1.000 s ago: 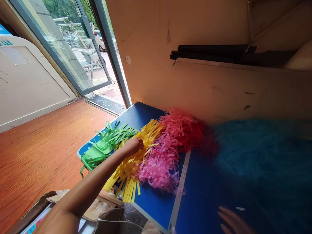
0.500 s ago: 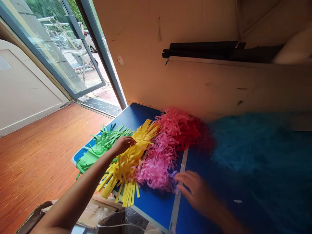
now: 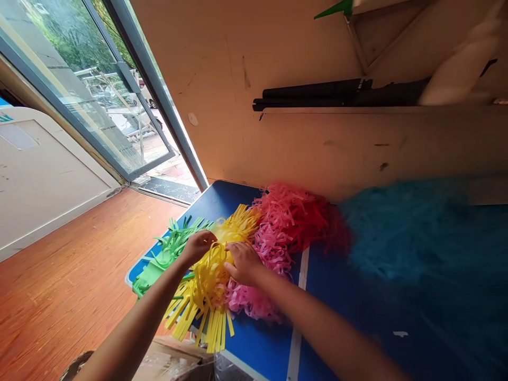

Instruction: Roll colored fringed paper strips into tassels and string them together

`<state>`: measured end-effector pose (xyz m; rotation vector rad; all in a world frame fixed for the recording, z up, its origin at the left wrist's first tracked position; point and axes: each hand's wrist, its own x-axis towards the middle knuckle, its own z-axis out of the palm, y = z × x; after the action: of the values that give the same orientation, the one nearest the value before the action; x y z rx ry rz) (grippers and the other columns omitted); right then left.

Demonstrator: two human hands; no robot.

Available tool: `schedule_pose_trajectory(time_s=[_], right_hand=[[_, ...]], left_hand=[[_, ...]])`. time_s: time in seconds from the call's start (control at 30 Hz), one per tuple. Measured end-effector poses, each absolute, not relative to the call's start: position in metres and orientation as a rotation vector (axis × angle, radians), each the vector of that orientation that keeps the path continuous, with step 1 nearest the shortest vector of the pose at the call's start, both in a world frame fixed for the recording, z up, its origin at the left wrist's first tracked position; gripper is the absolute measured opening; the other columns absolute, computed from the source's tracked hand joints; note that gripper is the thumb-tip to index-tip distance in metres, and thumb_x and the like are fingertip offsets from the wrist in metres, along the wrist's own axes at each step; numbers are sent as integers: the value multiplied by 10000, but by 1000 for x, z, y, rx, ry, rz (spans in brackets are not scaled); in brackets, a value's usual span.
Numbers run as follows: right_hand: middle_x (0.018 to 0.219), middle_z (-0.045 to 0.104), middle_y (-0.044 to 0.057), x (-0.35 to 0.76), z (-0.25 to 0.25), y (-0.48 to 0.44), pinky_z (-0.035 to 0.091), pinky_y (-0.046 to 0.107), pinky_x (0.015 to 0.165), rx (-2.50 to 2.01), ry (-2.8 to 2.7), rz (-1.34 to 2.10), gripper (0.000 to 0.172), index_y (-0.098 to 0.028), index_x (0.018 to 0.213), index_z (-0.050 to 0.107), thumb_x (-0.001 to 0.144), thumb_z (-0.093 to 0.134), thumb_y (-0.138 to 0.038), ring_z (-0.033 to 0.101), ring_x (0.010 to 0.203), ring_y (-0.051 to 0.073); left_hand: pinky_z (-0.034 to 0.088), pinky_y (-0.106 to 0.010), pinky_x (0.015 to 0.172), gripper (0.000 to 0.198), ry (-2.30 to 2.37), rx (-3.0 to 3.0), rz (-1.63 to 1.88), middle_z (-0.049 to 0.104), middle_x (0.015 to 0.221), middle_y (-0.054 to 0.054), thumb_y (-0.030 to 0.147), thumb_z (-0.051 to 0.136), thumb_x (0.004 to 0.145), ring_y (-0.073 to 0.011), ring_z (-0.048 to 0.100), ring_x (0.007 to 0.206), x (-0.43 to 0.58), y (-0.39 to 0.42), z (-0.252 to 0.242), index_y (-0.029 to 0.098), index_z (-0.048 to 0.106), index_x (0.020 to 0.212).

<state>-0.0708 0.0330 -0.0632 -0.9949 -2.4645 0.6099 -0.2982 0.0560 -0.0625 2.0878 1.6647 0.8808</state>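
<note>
A bunch of yellow paper fringe (image 3: pixel 210 270) lies across the blue table (image 3: pixel 254 346), its straight strips hanging over the near edge. My left hand (image 3: pixel 199 246) is closed on the yellow fringe at its middle, fingers bent together. From the right, my right hand (image 3: pixel 244 263) reaches to the same spot, its fingers touching the strips and the thumb apart from them. Green fringe (image 3: pixel 153 272) lies under and left of my left forearm. Pink fringe (image 3: pixel 272 248) sits beside my right hand, partly covered by that arm.
Red fringe (image 3: pixel 305 222) and a large blurred blue heap (image 3: pixel 400 227) lie farther right along the wall. A white strip (image 3: pixel 297 328) crosses the table. Below its near edge are cardboard boxes (image 3: pixel 170 360). A glass door (image 3: pixel 130 116) stands at the left, and black rolls (image 3: pixel 309 95) rest on a ledge.
My right hand has moved left from beside the pink fringe to the yellow fringe. My left hand stays at the yellow fringe. The view has shifted slightly.
</note>
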Motion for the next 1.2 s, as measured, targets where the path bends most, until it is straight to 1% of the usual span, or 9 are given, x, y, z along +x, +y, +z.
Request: schedule_pose_trajectory(time_s=[0.2, 0.33, 0.47, 0.53, 0.7, 0.83, 0.93, 1.1, 1.2], right_hand=[[1244, 624, 166, -80, -69, 34, 225, 617, 1121, -885, -2701, 433, 617, -189, 1238, 614, 826, 606, -649, 452, 1281, 360], [1386, 533, 169, -88, -70, 30, 280, 601, 1096, -820, -2840, 436, 668, -227, 1355, 533, 854, 541, -669, 444, 1304, 360], [1382, 551, 178, -90, -76, 28, 323, 561, 1092, -833, -2833, 494, 760, -177, 1433, 442, 846, 559, -647, 481, 1290, 340], [1345, 580, 207, -88, -80, 27, 330, 571, 1084, -887, -2807, 530, 827, -125, 1439, 421, 825, 576, -657, 505, 1273, 343], [1203, 678, 183, -87, -86, 24, 350, 572, 1061, -925, -2837, 547, 653, -147, 1224, 613, 821, 594, -660, 566, 1220, 336], [1053, 733, 168, -89, -77, 24, 412, 540, 1010, -964, -2792, 526, 512, -140, 1019, 704, 766, 721, -584, 652, 1079, 347], [1008, 743, 160, -79, -54, 15, 443, 504, 986, -991, -2727, 491, 445, -121, 1011, 715, 776, 756, -497, 675, 1021, 336], [1026, 747, 38, -32, 2, -28, 500, 332, 920, -943, -2122, 732, 255, -207, 1096, 689, 956, 539, -358, 688, 968, 189], [973, 734, 29, -10, 25, -51, 538, 274, 794, -829, -1764, 928, 379, -196, 1286, 595, 927, 522, -292, 688, 856, 167]], left_hand=[[521, -301, 645, 351, 1861, 1949, 742, 678, 823, -45, 465, 452, 828, -192, 653, 724, -282, 51, -48, 178, 623, 937], [508, -329, 678, 523, 2098, 1937, 554, 683, 958, -91, 478, 623, 720, -243, 664, 810, -257, 41, -44, 165, 583, 1137], [459, -345, 663, 154, 2319, 1960, 348, 694, 767, -96, 315, 642, 682, -280, 661, 749, -246, 37, -32, 188, 648, 769], [442, -355, 672, 116, 2415, 1992, 315, 689, 709, -94, 271, 579, 730, -283, 658, 731, -253, 38, -14, 190, 623, 660], [433, -413, 672, 187, 2720, 1988, 458, 717, 842, -149, 280, 558, 785, -321, 648, 739, -285, 47, 63, 162, 689, 847], [437, -358, 676, 272, 2852, 2043, 752, 695, 923, -115, 222, 470, 875, -250, 625, 750, -267, 59, 119, 127, 627, 1075], [435, -357, 734, 305, 2721, 2397, 840, 663, 944, -101, 226, 352, 962, -231, 620, 786, -219, 62, 139, 127, 594, 1120], [423, -361, 746, 224, 1959, 3182, 399, 594, 668, -28, 151, 459, 885, -189, 586, 606, -154, 57, 138, 194, 654, 784], [417, -363, 696, 258, 1723, 3362, 197, 583, 643, -39, 67, 445, 829, -175, 558, 551, -136, 51, 132, 179, 639, 701]])
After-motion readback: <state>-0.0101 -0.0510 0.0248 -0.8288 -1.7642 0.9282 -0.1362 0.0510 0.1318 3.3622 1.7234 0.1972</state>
